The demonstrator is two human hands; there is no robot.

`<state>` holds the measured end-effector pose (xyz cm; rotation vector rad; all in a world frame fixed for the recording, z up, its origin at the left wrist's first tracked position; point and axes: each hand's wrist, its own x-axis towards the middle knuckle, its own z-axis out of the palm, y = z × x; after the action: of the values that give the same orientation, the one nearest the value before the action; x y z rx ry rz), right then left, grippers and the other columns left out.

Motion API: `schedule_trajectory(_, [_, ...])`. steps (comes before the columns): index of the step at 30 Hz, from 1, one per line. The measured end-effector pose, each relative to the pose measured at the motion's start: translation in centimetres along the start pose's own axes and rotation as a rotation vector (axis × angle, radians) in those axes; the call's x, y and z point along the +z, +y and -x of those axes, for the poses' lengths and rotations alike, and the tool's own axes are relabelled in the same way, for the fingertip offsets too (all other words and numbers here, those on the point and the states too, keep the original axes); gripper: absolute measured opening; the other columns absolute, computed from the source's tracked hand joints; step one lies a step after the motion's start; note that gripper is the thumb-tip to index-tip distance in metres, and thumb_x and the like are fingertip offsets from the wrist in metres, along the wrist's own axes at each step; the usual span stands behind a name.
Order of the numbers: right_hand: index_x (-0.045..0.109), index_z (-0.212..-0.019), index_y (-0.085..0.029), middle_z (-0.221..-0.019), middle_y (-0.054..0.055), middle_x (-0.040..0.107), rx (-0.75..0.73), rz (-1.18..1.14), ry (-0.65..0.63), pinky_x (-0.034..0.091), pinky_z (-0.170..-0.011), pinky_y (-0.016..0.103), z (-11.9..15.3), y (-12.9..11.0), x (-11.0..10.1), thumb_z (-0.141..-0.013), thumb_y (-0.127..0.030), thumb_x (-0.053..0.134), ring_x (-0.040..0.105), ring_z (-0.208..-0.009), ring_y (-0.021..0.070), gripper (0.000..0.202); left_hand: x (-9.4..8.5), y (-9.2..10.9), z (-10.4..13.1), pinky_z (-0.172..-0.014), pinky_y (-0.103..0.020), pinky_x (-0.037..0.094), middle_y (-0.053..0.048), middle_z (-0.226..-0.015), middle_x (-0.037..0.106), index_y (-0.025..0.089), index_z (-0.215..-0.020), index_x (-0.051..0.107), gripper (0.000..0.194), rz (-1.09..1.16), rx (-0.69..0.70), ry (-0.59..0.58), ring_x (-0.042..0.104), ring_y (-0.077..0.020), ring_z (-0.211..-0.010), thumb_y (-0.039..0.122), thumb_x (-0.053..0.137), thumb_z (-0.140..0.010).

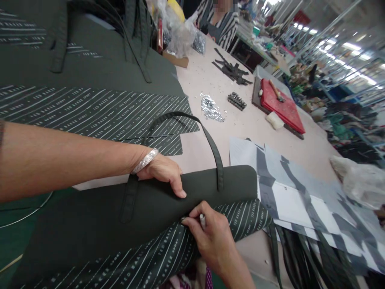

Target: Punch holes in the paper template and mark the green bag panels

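Note:
A dark green panel [90, 216] with a looped strap [214, 148] lies across the near side of the table, its striped printed side [162, 257] folded up along the lower edge. My left hand [164, 172], with a silver bracelet on the wrist, wraps over the panel's upper edge, thumb on top and fingers hidden behind. At the fold, my right hand [210, 226] pinches something too small to make out between thumb and index finger. A short white stick-like item [202, 220] shows between its curled fingers.
Stacked panels [90, 108] with straps lie at the back left. Silver bits [211, 107], a dark cluster of small parts [237, 100] and a red board [281, 104] with a hammer [276, 90] lie beyond. Papers [288, 200] and dark straps [303, 253] are on the right. A person [221, 24] is behind.

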<state>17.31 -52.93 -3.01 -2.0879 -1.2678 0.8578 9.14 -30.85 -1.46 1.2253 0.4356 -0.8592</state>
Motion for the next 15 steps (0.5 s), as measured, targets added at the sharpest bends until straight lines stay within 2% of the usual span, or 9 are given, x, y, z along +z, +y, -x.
schedule_trajectory(7, [0.053, -0.076, -0.022, -0.066, -0.007, 0.056, -0.062, -0.02, 0.038, 0.039, -0.063, 0.018, 0.7, 0.7, 0.3, -0.086, -0.021, 0.065, 0.051, -0.059, 0.0085, 0.015, 0.6, -1.7, 0.2, -0.076, -0.044, 0.059, -0.008, -0.066, 0.072, 0.014, -0.085, 0.07, 0.019, 0.212, -0.086, -0.068, 0.069, -0.0271, -0.063, 0.026, 0.067, -0.071])
schedule_trajectory(15, [0.05, -0.073, -0.022, -0.065, -0.006, 0.058, -0.066, 0.01, 0.121, 0.039, -0.06, 0.018, 0.3, 0.7, 0.9, -0.085, -0.019, 0.062, 0.055, -0.058, 0.0094, 0.018, 0.8, -2.2, -0.1, -0.074, -0.044, 0.059, -0.008, -0.067, 0.072, 0.014, -0.085, 0.071, 0.022, 0.269, -0.059, -0.094, 0.068, -0.0265, -0.061, 0.028, 0.069, -0.068])
